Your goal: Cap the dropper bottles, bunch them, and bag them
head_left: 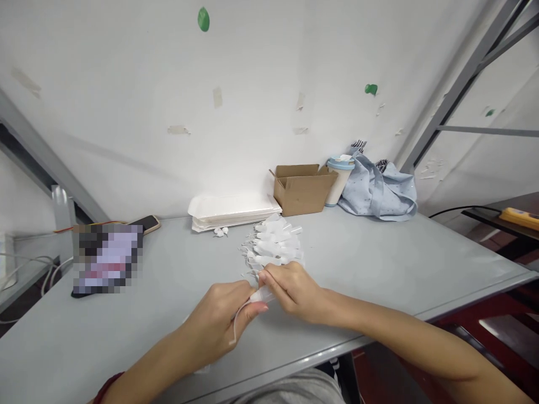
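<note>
Close to the table's front edge, my left hand (pixel 223 314) pinches a small white piece with a thin white cord (pixel 256 295). The cord hangs down over the thumb side of that hand. My right hand (pixel 297 289) is closed on the other end of the same piece, which looks translucent there; the fingers partly hide it. Just beyond my hands lies a row of similar white pieces (pixel 273 244), heaped over one another, with thin cords sticking out to the left and clear ends to the right.
Behind the row are a stack of white flat packs (pixel 233 210), two or so tiny white bits (pixel 221 231), an open cardboard box (pixel 305 193), a lidded cup (pixel 338 182) and a light-blue cloth bag (pixel 379 191). A phone (pixel 150 223) and a pixelated item (pixel 107 258) lie left on the grey table (pixel 362 264).
</note>
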The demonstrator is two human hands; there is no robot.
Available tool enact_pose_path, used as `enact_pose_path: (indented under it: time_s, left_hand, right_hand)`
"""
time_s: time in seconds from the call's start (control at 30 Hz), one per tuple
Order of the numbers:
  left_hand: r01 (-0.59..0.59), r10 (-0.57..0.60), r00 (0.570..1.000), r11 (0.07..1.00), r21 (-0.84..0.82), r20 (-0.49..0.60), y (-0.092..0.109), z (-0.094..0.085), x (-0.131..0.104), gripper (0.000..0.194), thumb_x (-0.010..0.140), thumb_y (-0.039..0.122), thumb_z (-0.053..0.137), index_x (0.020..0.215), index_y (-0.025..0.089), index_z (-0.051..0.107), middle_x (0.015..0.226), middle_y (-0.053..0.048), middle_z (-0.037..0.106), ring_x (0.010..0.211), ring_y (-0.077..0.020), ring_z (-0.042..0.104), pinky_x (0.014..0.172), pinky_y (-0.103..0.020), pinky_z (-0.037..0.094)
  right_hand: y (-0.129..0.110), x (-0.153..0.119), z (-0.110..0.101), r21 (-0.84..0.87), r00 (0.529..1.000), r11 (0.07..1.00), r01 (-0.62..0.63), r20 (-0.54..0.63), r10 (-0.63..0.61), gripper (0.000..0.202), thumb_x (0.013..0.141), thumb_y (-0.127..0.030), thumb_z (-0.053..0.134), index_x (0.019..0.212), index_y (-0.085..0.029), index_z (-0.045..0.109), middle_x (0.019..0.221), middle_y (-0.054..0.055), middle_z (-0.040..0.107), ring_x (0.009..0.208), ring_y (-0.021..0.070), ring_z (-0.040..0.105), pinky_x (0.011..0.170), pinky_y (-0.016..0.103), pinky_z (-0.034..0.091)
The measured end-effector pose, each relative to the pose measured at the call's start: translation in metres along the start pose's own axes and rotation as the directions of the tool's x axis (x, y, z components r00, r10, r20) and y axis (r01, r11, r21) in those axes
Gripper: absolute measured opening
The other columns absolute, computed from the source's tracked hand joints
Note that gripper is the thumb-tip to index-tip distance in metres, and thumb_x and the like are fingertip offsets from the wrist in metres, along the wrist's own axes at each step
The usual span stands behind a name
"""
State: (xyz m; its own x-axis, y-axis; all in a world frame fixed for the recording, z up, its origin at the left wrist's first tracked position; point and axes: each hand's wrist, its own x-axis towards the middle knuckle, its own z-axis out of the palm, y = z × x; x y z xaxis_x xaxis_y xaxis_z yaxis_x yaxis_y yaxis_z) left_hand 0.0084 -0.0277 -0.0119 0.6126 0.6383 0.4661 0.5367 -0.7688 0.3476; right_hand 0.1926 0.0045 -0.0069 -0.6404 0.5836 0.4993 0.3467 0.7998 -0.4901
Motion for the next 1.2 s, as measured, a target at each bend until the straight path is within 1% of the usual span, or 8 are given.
enact_pose_path:
  time_s: [0.2,0.3,0.4,0.53,0.67,0.77,1.07,1.2]
  left_hand:
    - [-0.138,0.16,0.985,0.954,0.266,-0.065,0.0,0.007,-0.005,0.025,0.093,0.023,0.04,0.069,0.019,0.045,0.055,0.002,0.046,0.046,-0.0124,0.038,0.045,-0.025,0.029]
    - [-0.146,0.173,0.983,0.942,0.301,-0.063,-0.002,0.005,-0.003,0.028,0.093,0.024,0.042,0.066,0.018,0.046,0.054,0.001,0.047,0.045,-0.0131,0.039,0.044,-0.026,0.03]
    - [-0.102,0.108,0.994,0.973,0.206,-0.017,-0.008,-0.003,0.001,0.022,0.092,0.028,0.044,0.074,0.017,0.052,0.06,0.0,0.052,0.051,-0.0133,0.046,0.048,-0.025,0.036]
    - [0.151,-0.157,0.987,0.982,0.117,0.039,-0.027,-0.015,0.004,0.016,0.091,0.028,0.044,0.095,0.018,0.055,0.079,-0.002,0.061,0.068,-0.0154,0.058,0.059,-0.025,0.044]
    - [0.346,-0.355,0.934,0.924,0.163,0.027,-0.054,-0.018,0.003,0.023,0.091,0.031,0.038,0.095,0.019,0.057,0.091,-0.006,0.062,0.081,-0.0201,0.059,0.065,-0.03,0.048]
    - [0.334,-0.338,0.941,0.911,0.24,-0.028,-0.078,-0.017,0.001,0.024,0.09,0.031,0.037,0.099,0.018,0.056,0.101,-0.009,0.06,0.096,-0.0245,0.055,0.08,-0.039,0.048]
    - [0.297,-0.304,0.952,0.907,0.299,-0.024,-0.144,-0.005,-0.004,0.036,0.091,0.031,0.032,0.119,0.014,0.049,0.134,-0.015,0.042,0.123,-0.0283,0.038,0.101,-0.048,0.036]
    - [0.304,-0.317,0.948,0.897,0.322,-0.012,-0.15,-0.002,-0.005,0.039,0.091,0.031,0.032,0.124,0.016,0.046,0.14,-0.014,0.037,0.127,-0.0287,0.036,0.101,-0.048,0.036]
  right_hand:
    - [-0.002,0.011,-0.009,0.278,0.943,0.916,-0.288,0.248,0.221,0.041,0.096,-0.03,0.032,0.067,-0.013,0.057,0.053,-0.003,0.046,0.052,0.0076,0.043,0.057,0.02,0.035]
    - [-0.001,0.012,-0.009,0.338,0.919,0.869,-0.361,0.287,0.271,0.041,0.095,-0.031,0.034,0.065,-0.013,0.055,0.051,-0.005,0.04,0.05,0.0068,0.038,0.054,0.02,0.032]
    - [0.002,0.012,-0.007,0.367,0.918,0.846,-0.386,0.247,0.311,0.042,0.094,-0.036,0.035,0.06,-0.015,0.049,0.051,-0.006,0.036,0.05,0.0066,0.035,0.05,0.02,0.028]
    - [0.013,0.015,-0.007,0.314,0.934,0.88,-0.356,0.076,0.35,0.042,0.093,-0.041,0.038,0.058,-0.016,0.042,0.053,-0.005,0.039,0.051,0.0069,0.036,0.049,0.02,0.028]
    - [0.029,0.017,-0.008,0.113,0.951,0.959,-0.262,-0.14,0.276,0.028,0.088,-0.039,0.05,0.075,-0.015,0.055,0.065,-0.001,0.055,0.054,0.0078,0.042,0.052,0.02,0.033]
    - [0.04,0.017,-0.008,-0.081,0.961,0.981,-0.177,-0.23,0.155,0.025,0.082,-0.04,0.06,0.082,-0.015,0.055,0.074,0.001,0.058,0.058,0.0099,0.047,0.056,0.022,0.037]
    - [0.048,0.015,-0.002,-0.55,0.95,0.834,-0.029,-0.274,-0.147,0.005,0.087,-0.02,0.049,0.084,-0.017,0.05,0.084,0.009,0.058,0.076,0.0197,0.051,0.058,0.028,0.04]
    - [0.037,0.013,0.0,-0.498,0.943,0.862,0.099,-0.23,-0.241,0.007,0.088,-0.018,0.045,0.086,-0.015,0.051,0.085,0.01,0.058,0.078,0.0192,0.05,0.064,0.029,0.043]
